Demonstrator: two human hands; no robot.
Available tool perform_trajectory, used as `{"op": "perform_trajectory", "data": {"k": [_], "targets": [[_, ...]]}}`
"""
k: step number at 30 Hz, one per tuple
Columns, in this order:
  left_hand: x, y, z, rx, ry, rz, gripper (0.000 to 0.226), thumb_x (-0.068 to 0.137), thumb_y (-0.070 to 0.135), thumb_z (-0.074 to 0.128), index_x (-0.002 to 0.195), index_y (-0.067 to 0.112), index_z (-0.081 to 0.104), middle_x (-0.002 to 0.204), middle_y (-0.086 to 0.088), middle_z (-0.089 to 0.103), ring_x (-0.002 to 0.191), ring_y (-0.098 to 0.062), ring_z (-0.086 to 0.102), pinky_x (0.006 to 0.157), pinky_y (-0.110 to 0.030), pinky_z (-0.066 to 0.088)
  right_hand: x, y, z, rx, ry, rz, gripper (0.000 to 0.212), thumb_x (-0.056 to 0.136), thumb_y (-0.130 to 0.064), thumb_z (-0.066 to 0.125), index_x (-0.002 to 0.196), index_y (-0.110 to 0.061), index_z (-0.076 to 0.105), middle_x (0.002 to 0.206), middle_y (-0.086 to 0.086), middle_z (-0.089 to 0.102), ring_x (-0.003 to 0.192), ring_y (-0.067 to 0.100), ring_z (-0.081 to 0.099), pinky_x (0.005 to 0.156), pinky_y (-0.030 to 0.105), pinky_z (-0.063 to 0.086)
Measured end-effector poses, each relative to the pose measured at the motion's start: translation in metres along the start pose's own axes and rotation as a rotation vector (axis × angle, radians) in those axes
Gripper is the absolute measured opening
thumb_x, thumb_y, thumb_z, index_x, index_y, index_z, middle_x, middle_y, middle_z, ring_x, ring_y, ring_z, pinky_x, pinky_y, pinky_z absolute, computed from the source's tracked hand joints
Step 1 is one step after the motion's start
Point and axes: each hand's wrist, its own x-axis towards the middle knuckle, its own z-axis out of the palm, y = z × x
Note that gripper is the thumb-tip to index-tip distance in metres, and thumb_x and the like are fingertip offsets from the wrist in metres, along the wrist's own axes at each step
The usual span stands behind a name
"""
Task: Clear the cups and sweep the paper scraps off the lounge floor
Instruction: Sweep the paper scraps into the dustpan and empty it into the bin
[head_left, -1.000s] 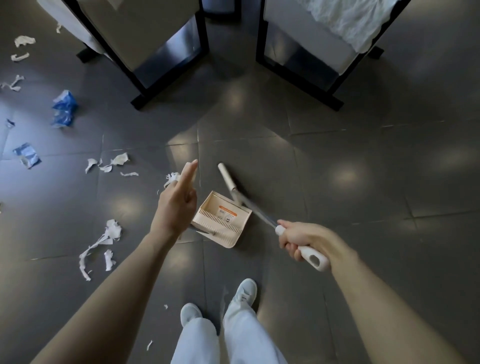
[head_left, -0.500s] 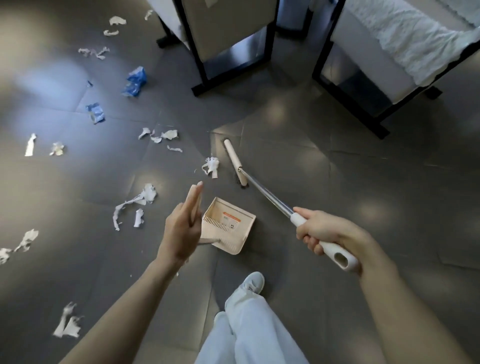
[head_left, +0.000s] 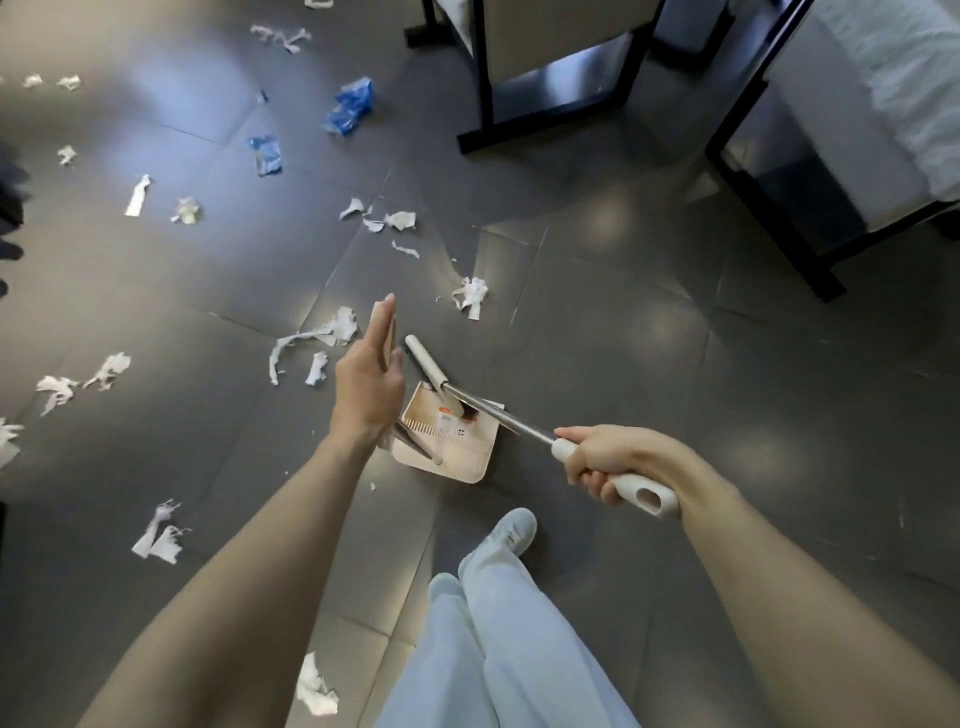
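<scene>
A beige plastic dustpan (head_left: 452, 447) with a comb-toothed edge and an orange label sits on the dark grey tiled floor (head_left: 649, 364), and everything else lies around it. The left hand (head_left: 368, 387) is up at the dustpan's left side. Its fingers (head_left: 382, 325) are straight and together, laid flat against the flat beige top of the dustpan's handle (head_left: 390, 338); whether the thumb clamps that handle cannot be told. The right hand (head_left: 602, 460) is to the right of the dustpan, its fingers curled tight round the white grip of a broom (head_left: 498, 418). The broom's metal shaft slants over the dustpan, and its pale bar-shaped head crosses the dustpan's far edge.

White torn paper scraps (head_left: 322, 340) lie to the left of the dustpan and beyond it, some just past its far edge, others well apart. Two blue crumpled wrappers (head_left: 353, 104) lie far beyond the dustpan to the left. Two black-framed chairs (head_left: 545, 73) stand beyond it, the right one carrying a white cloth (head_left: 893, 78). On the near side of the dustpan are the person's pale trouser legs (head_left: 498, 649) and a white shoe (head_left: 511, 530).
</scene>
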Motion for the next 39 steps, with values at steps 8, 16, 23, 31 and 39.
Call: {"op": "perform_trajectory", "data": {"k": [8,16,23,31,39], "targets": [[0.014,0.017,0.013,0.027,0.059,0.004,0.066,0.090,-0.005,0.052,0.146,0.027,0.039,0.134,0.000,0.055,0.117,-0.010,0.049,0.088,0.009,0.020,-0.018,-0.057,-0.038,0.017,0.098,-0.151,0.072,0.089,0.007,0.043,0.149,-0.030,0.026,0.038,-0.001,0.046,0.030,0.004,0.037,0.031,0.013,0.031],[0.085,0.039,0.048,-0.041,0.181,-0.114,0.063,0.091,-0.001,0.053,0.144,0.030,0.041,0.133,0.019,0.047,0.124,0.000,0.044,0.096,0.003,0.023,0.048,-0.160,-0.126,-0.071,0.156,-0.259,0.069,0.086,0.007,0.041,0.146,-0.026,0.032,0.062,0.006,0.044,0.035,0.007,0.036,0.034,0.015,0.032],[0.151,0.053,0.072,-0.061,0.275,-0.177,0.062,0.089,-0.009,0.051,0.143,0.021,0.044,0.131,0.028,0.045,0.123,0.016,0.040,0.098,0.004,0.021,0.118,-0.248,-0.190,-0.390,0.184,-0.251,0.069,0.083,0.001,0.044,0.146,-0.024,0.031,0.068,0.010,0.052,0.047,0.015,0.043,0.048,0.028,0.040],[0.192,0.055,0.079,-0.100,0.293,-0.188,0.060,0.091,-0.011,0.049,0.144,0.017,0.042,0.137,0.015,0.047,0.129,0.004,0.042,0.106,-0.006,0.026,0.127,-0.254,-0.210,-0.822,0.034,-0.065,0.081,0.077,-0.008,0.042,0.149,-0.039,0.022,0.064,0.004,0.056,0.046,0.016,0.049,0.050,0.027,0.045],[0.185,0.056,0.077,-0.094,0.307,-0.183,0.060,0.090,-0.011,0.049,0.143,0.016,0.043,0.137,0.014,0.047,0.122,0.014,0.043,0.102,-0.003,0.027,0.061,-0.265,-0.226,-0.710,-0.144,0.004,0.074,0.083,0.002,0.043,0.143,-0.040,0.033,0.042,-0.002,0.043,0.033,0.008,0.037,0.035,0.014,0.033]]}}
